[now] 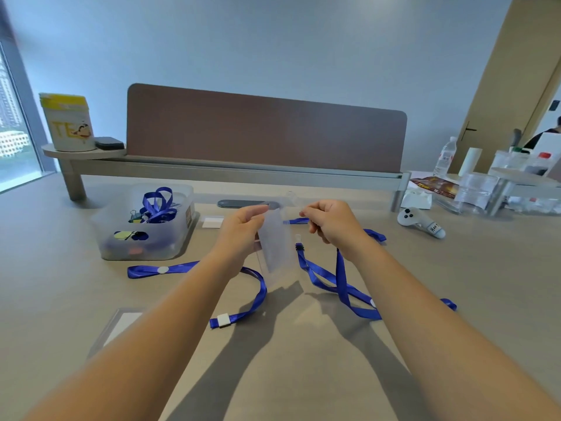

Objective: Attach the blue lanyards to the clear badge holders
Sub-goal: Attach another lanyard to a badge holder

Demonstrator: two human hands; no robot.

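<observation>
Above a beige desk (303, 375), left hand (239, 235) pinches a clear badge holder (277, 244) upright in the air; right hand (332, 223) pinches the end of a blue lanyard (340, 278) trailing to the desktop. Second lanyard (188, 267) lies flat at left, beside a plastic bin (179, 235). Brown divider panel (264, 129) behind, pale blue wall (273, 41), window (12, 132) far left
</observation>
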